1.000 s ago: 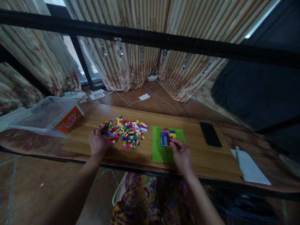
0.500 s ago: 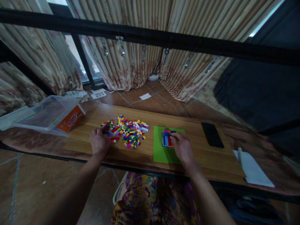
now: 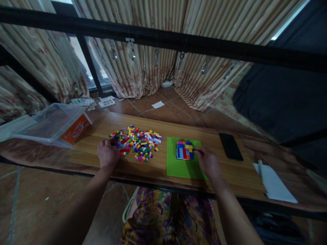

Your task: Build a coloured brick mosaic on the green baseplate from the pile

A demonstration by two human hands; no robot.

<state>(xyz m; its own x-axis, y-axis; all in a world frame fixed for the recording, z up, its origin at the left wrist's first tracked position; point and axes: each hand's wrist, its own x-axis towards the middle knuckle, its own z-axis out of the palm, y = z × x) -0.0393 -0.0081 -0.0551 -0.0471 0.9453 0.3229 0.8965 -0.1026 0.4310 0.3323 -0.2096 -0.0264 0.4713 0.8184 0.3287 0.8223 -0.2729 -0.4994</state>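
A block of toy building bricks [image 3: 185,150], blue, red, yellow, orange and pink on top, stands on a green baseplate [image 3: 176,169]. My right hand [image 3: 208,162] is just right of this block, over the baseplate's right side. Its thumb and forefinger are pinched together at a small dark thing too tiny to name. My left hand [image 3: 108,153] rests on the table at the left edge of a loose brick pile [image 3: 141,143]. Its fingers are curled down, and whatever lies under them is hidden.
A clear plastic box [image 3: 51,126] with an orange label stands at the table's left end. Right of the baseplate lie a black phone [image 3: 231,146] and white paper [image 3: 274,183] with a pale pen-like stick [image 3: 260,167]. A dark rail [image 3: 163,37] crosses beyond the table.
My right hand has moved right, off the top of the brick block, uncovering yellow bricks on its right side. My left hand has stayed by the pile.
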